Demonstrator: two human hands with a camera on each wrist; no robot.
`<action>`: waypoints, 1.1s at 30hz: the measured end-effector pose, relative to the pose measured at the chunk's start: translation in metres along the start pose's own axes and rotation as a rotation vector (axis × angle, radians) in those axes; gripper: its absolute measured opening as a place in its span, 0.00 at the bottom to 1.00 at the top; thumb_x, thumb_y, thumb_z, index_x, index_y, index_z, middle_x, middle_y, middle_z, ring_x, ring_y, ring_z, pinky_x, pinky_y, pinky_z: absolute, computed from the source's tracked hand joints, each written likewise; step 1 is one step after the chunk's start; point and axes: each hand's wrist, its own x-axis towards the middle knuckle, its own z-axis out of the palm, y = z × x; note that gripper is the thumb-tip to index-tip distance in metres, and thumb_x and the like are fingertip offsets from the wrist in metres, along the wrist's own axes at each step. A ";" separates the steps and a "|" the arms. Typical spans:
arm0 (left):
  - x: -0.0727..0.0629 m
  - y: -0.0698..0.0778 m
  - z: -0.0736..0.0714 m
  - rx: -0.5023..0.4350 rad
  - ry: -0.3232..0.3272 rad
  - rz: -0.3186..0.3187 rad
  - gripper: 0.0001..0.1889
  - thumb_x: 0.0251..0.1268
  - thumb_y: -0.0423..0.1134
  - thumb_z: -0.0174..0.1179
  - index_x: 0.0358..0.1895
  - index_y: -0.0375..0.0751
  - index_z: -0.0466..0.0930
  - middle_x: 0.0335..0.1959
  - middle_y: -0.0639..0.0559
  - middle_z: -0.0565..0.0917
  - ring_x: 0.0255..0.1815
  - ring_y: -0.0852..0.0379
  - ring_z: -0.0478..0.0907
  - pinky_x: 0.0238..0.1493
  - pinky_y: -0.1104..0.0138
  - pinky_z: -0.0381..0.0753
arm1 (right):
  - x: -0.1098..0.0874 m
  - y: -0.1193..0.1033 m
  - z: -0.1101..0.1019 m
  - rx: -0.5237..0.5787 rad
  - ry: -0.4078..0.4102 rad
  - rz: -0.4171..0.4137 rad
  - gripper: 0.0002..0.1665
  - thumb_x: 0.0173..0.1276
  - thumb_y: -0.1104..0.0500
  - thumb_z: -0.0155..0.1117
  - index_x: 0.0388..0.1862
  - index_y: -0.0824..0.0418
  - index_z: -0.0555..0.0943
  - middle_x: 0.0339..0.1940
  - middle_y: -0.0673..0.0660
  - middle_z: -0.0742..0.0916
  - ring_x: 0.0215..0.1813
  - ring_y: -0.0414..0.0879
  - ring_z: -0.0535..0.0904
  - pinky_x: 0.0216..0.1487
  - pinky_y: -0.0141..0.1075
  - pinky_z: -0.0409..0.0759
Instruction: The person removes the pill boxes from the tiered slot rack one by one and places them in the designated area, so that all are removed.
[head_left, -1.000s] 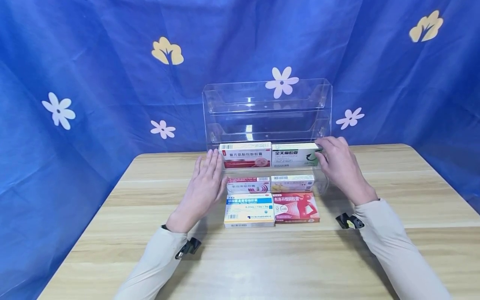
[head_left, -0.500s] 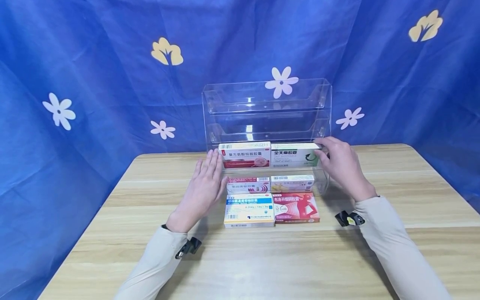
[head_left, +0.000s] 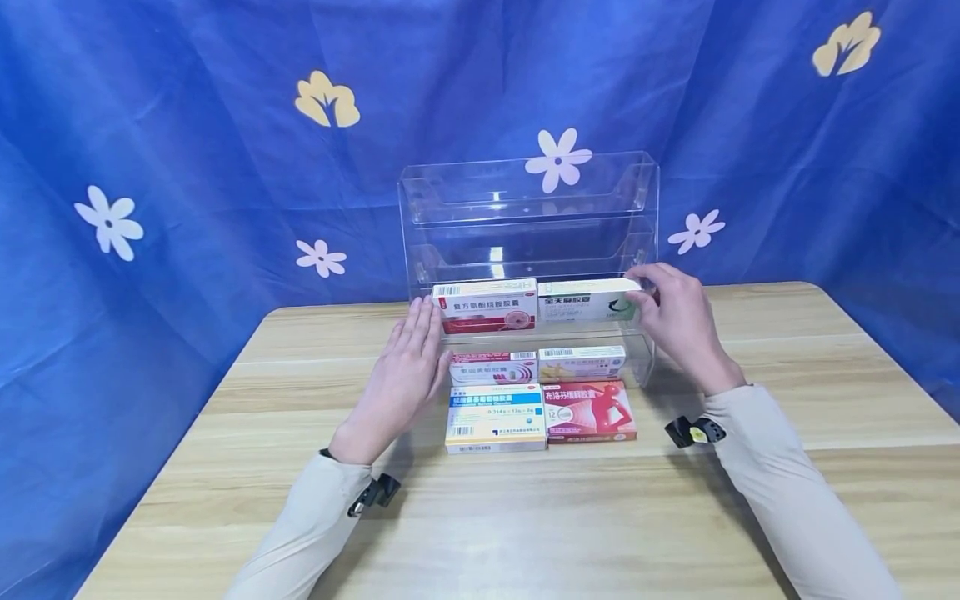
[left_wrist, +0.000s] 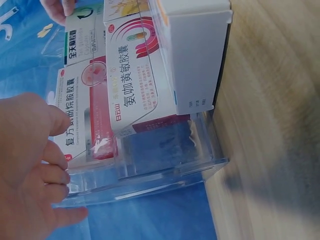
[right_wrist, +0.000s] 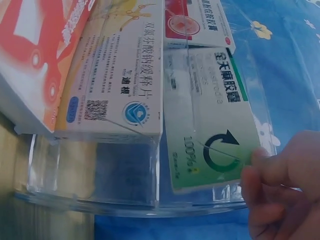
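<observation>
My right hand (head_left: pixel 682 321) pinches the right end of a white-and-green medicine box (head_left: pixel 585 302) between thumb and forefinger. That box leans askew in a tier of the clear stepped display rack (head_left: pixel 525 242), as the right wrist view shows. Left of it stands a red-and-white medicine box (head_left: pixel 487 308) in the same tier. My left hand (head_left: pixel 397 379) has its fingers straight, their tips at the red-and-white box's left end and the rack's side. One tier lower are a pink-and-white box (left_wrist: pixel 135 75) and a yellow-and-white box (right_wrist: pixel 115 75).
In front, a blue-and-white box (head_left: pixel 497 417) and a red box (head_left: pixel 590 411) stand side by side at the lowest level. The rack's two upper tiers hold nothing. Wooden table (head_left: pixel 525 525) lies below, a blue flowered curtain (head_left: pixel 225 125) behind.
The white-and-green box has risen slightly and tipped, showing more of its top face, with my right hand moving with it. My left hand keeps its place. The head view has shifted a little.
</observation>
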 end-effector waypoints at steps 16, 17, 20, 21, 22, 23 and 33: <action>0.000 -0.003 0.000 -0.028 0.011 -0.006 0.33 0.76 0.44 0.44 0.72 0.23 0.49 0.75 0.31 0.48 0.77 0.39 0.42 0.76 0.51 0.46 | 0.007 -0.011 -0.014 0.088 0.121 -0.039 0.11 0.61 0.72 0.66 0.43 0.70 0.82 0.34 0.65 0.85 0.32 0.51 0.77 0.33 0.26 0.70; 0.000 -0.003 -0.001 -0.030 0.012 -0.006 0.33 0.75 0.43 0.44 0.72 0.23 0.50 0.75 0.31 0.48 0.77 0.39 0.42 0.76 0.52 0.47 | 0.008 -0.012 -0.014 0.089 0.125 -0.036 0.11 0.61 0.72 0.66 0.43 0.69 0.82 0.34 0.64 0.84 0.33 0.51 0.77 0.34 0.27 0.71; -0.001 -0.004 0.000 -0.039 0.013 -0.007 0.33 0.75 0.43 0.45 0.72 0.22 0.50 0.75 0.30 0.49 0.77 0.39 0.43 0.76 0.52 0.47 | 0.007 -0.015 -0.018 0.099 0.143 -0.030 0.11 0.61 0.71 0.67 0.44 0.68 0.82 0.34 0.63 0.85 0.35 0.51 0.79 0.38 0.29 0.74; -0.001 -0.004 0.000 -0.042 0.013 -0.008 0.33 0.75 0.43 0.45 0.72 0.22 0.50 0.75 0.30 0.49 0.77 0.39 0.43 0.76 0.52 0.47 | 0.007 -0.017 -0.020 0.104 0.152 -0.028 0.11 0.61 0.71 0.67 0.44 0.68 0.82 0.35 0.63 0.85 0.36 0.52 0.79 0.39 0.29 0.74; -0.001 -0.004 0.000 -0.045 0.012 -0.008 0.33 0.75 0.43 0.45 0.72 0.22 0.50 0.75 0.30 0.49 0.77 0.39 0.43 0.76 0.52 0.47 | 0.006 -0.018 -0.022 0.113 0.160 -0.025 0.11 0.61 0.71 0.67 0.44 0.68 0.82 0.36 0.63 0.85 0.37 0.52 0.80 0.40 0.26 0.74; -0.001 -0.004 0.000 -0.049 0.011 -0.007 0.33 0.75 0.43 0.45 0.72 0.22 0.50 0.75 0.30 0.49 0.77 0.39 0.43 0.76 0.52 0.47 | 0.006 -0.019 -0.025 0.123 0.166 -0.018 0.11 0.61 0.71 0.67 0.44 0.68 0.82 0.37 0.63 0.86 0.37 0.52 0.81 0.41 0.24 0.74; -0.001 -0.002 -0.001 -0.089 0.020 0.005 0.32 0.75 0.42 0.46 0.72 0.23 0.51 0.74 0.29 0.52 0.77 0.38 0.43 0.76 0.53 0.46 | -0.009 -0.022 -0.045 0.246 0.018 0.161 0.10 0.66 0.65 0.65 0.46 0.65 0.84 0.35 0.60 0.87 0.40 0.38 0.84 0.41 0.18 0.78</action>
